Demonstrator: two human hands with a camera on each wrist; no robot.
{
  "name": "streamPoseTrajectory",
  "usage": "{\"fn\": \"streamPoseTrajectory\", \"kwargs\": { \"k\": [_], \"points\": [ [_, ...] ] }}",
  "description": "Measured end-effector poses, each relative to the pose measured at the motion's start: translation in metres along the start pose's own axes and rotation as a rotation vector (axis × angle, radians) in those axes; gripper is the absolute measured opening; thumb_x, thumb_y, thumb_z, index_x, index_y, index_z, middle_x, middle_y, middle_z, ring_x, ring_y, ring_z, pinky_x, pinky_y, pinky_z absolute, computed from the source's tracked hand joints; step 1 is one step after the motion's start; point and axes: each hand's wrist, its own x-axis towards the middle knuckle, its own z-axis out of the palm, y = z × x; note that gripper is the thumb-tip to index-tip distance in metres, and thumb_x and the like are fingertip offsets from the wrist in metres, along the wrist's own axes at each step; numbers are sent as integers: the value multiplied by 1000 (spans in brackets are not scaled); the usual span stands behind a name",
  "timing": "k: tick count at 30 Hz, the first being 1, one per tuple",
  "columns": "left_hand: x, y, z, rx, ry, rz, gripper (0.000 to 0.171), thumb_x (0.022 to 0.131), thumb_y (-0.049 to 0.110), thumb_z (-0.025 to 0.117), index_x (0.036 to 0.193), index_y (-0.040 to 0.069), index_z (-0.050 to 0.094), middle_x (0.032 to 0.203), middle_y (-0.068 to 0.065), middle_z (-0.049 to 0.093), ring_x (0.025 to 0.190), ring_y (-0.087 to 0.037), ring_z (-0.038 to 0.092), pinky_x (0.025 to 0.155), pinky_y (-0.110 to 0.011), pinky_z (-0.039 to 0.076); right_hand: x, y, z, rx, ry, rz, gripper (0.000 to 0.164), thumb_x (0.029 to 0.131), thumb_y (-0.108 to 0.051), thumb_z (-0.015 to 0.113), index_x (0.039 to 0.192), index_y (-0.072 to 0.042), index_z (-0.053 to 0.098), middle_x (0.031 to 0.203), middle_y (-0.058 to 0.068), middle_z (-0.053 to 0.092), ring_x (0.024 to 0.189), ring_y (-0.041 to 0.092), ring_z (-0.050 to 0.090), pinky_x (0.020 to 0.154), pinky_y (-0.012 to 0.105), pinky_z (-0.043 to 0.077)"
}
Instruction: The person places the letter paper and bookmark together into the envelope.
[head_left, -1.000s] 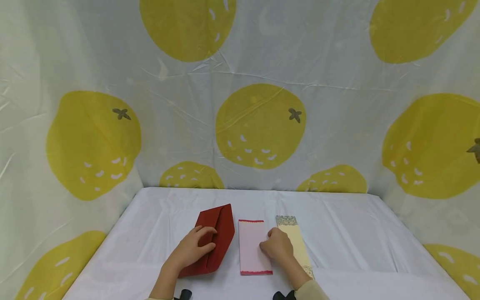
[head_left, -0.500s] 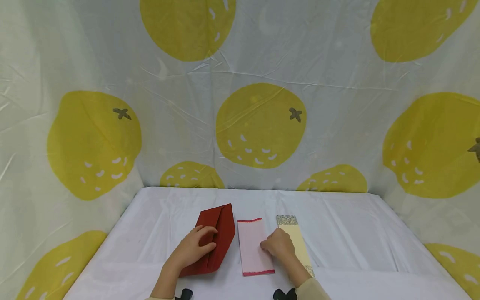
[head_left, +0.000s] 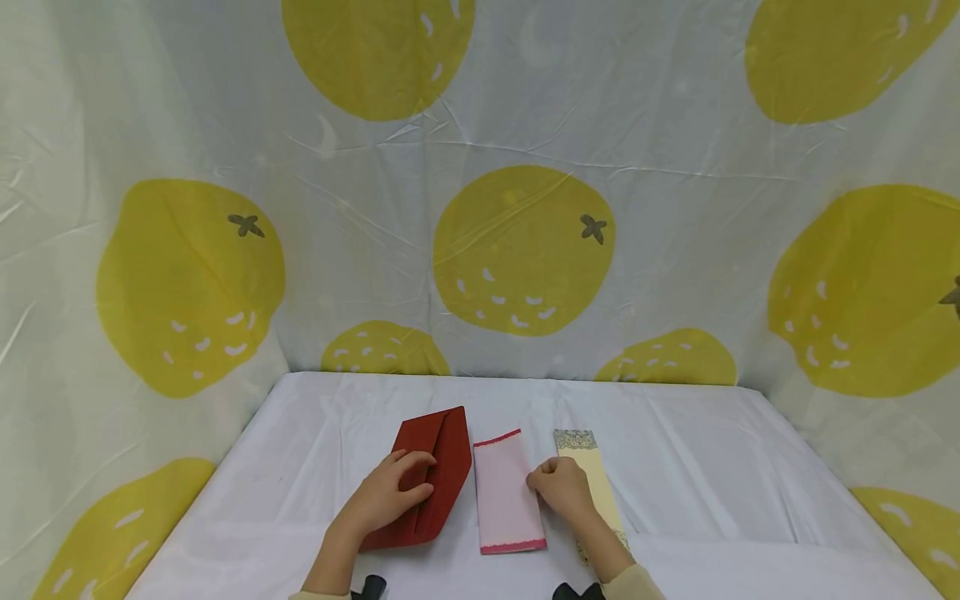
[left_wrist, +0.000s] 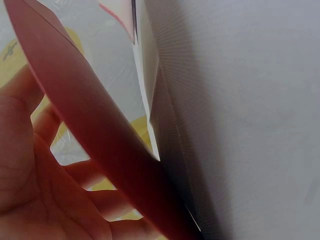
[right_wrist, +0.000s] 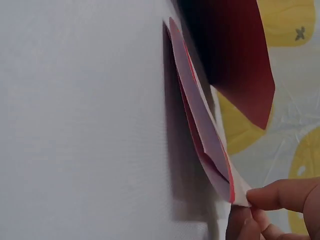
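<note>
The left hand holds a red envelope, its fingers and thumb bent over the upper face near the flap edge. In the left wrist view the red envelope stands tilted off the cloth, hiding some fingertips. To its right, a folded pink paper with red scalloped ends is pinched at its right edge by the right hand. In the right wrist view, thumb and finger pinch a corner of the pink paper, whose layers gape slightly. A cream paper strip with patterned ends lies partly under the right forearm.
A white cloth covers the table. Behind and beside it hang white curtains printed with large yellow fruit. Black camera parts show at both wrists along the bottom edge.
The pink paper has tilted, its far end shifting left toward the red envelope and its right top corner rising. The right hand moved slightly right. The left hand and envelope stayed nearly still.
</note>
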Motion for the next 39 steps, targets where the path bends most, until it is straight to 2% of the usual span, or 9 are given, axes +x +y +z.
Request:
{"fn": "streamPoseTrajectory", "kwargs": {
  "k": [6,13,20,25,31,39],
  "points": [
    [0,0,0,7,0,12,30,89,28,70,118,26,62,134,-18,50,122,-39,49,93,-58,42,-2,-3,-2,139,-29,36,11,82,-7,69,77,3,66,59,2,57,52,11,54,49,26,48],
    [-1,2,0,7,0,23,30,89,28,70,118,24,62,132,-16,51,118,-36,51,93,-57,42,-2,-2,-4,274,-6,52,12,83,-6,71,82,6,67,64,5,61,56,14,59,53,30,54],
    [-1,3,0,7,-5,28,30,89,28,70,118,24,62,130,-15,52,116,-34,52,93,-56,42,-1,-1,-7,341,30,64,14,84,-6,72,86,6,68,69,6,63,57,16,61,56,30,54],
    [-1,1,0,13,-1,33,30,89,27,70,118,24,62,129,-13,53,115,-33,53,93,-56,42,-2,-6,-11,428,50,88,15,85,-5,71,89,9,67,69,7,65,58,15,62,56,29,55],
    [-2,2,0,11,-2,22,31,88,29,71,118,26,63,132,-16,52,120,-39,50,94,-58,42,-5,-14,-17,496,50,87,16,87,-6,69,92,9,67,71,9,65,61,16,62,56,27,54],
    [-2,4,0,10,-6,14,32,88,29,71,118,24,63,132,-15,51,117,-36,52,92,-57,43,-8,-23,-21,544,35,57,17,88,-6,70,93,10,66,72,10,66,60,17,63,56,26,55]
  ]
}}
